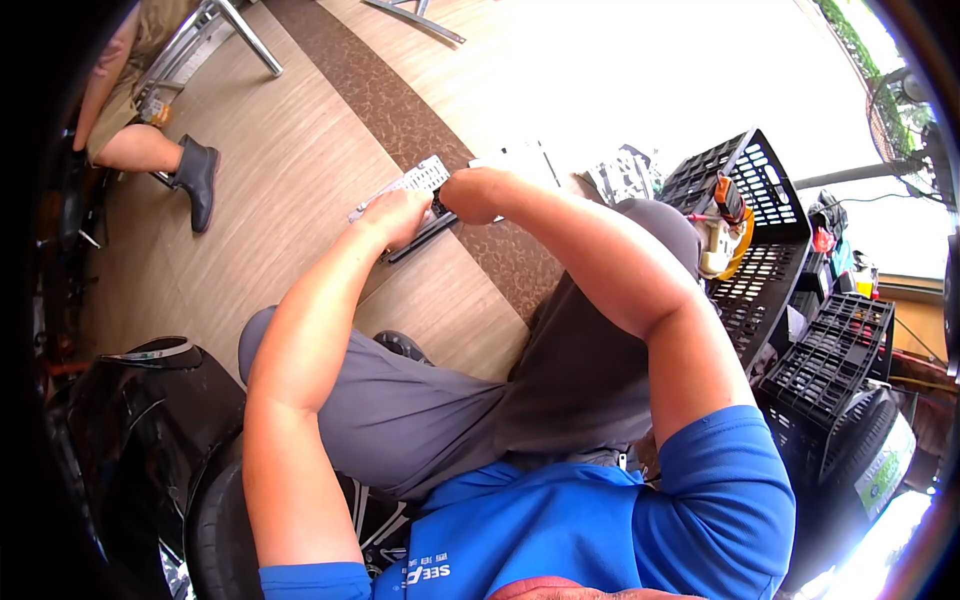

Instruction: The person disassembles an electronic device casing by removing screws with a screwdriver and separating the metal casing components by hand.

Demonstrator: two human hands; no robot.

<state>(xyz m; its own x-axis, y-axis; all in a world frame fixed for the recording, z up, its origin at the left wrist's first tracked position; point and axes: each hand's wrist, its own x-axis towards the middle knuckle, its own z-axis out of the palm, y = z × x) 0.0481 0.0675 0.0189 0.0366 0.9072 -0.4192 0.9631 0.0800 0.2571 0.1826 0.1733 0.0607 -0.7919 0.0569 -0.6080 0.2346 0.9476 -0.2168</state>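
Note:
Both my arms reach forward over my knees. My left hand (398,217) is closed around a light grey, perforated flat piece (428,174), which looks like a metal plate or bracket. Close beside it, my right hand (472,194) is curled into a fist shape at the piece's right end. What its fingers hold is hidden from this angle. A dark, narrow bar-like part (425,240) shows just below the hands; whether it joins the grey piece I cannot tell. Beyond my right hand, a bright flat thing (515,165) is washed out by glare.
A black plastic crate (760,190) with tools stands by my right knee; another black crate (835,345) and a tyre (870,450) lie behind it. At left are glossy black bodywork (150,420) and another person's boot (197,183). A metal stand (420,18) is on the floor ahead.

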